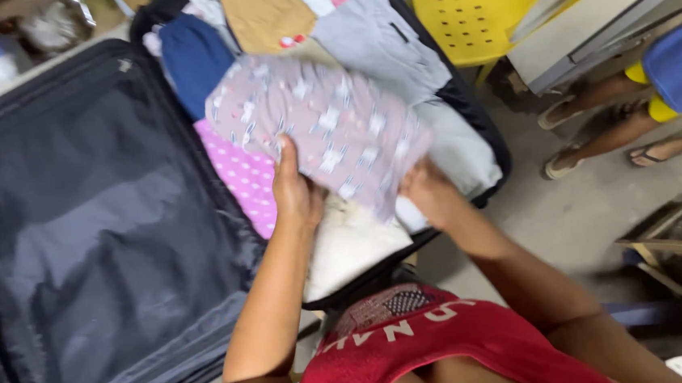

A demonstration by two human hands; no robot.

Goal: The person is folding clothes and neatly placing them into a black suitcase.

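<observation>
A folded mauve garment (319, 124) with small white prints lies on top of clothes in the right half of an open black suitcase (473, 116). My left hand (294, 191) grips its near left edge, thumb on top. My right hand (429, 193) holds its near right corner, fingers tucked under the cloth. Beneath it lie a pink dotted garment (244, 179) and a white one (349, 247). Grey (382, 42), tan (262, 11) and blue (194, 57) folded clothes fill the far part. The suitcase's lined lid half (92, 227) lies open at left.
A yellow plastic chair (497, 9) stands at the far right beside a grey table edge (587, 26). Another person's legs in sandals (595, 127) stand on the concrete floor at right. A wooden frame (681, 234) lies at the lower right.
</observation>
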